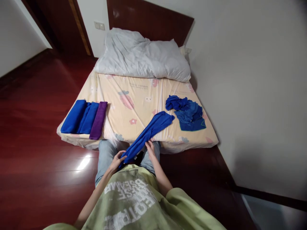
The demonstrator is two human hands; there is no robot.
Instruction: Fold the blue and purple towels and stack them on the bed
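Note:
A long, loosely bunched blue towel (151, 130) runs diagonally from my lap onto the bed, its far end resting on the sheet. My left hand (118, 159) grips the near end of it, above my left thigh. Further along, my right hand (150, 149) pinches the edge nearer to me, in front of my right knee. A small white tag shows below the towel between the hands. To the left lie folded blue towels (74, 116) side by side, with a folded purple towel (98, 120) against them. On the right is a crumpled heap of blue cloths (189, 110).
The bed (117, 92) has a pale sheet printed with strawberries. A grey-white quilt (146, 60) is bunched at the dark wooden headboard (148, 19). A white wall (254, 95) borders the bed's right side. Dark red flooring (35, 143) spreads to the left.

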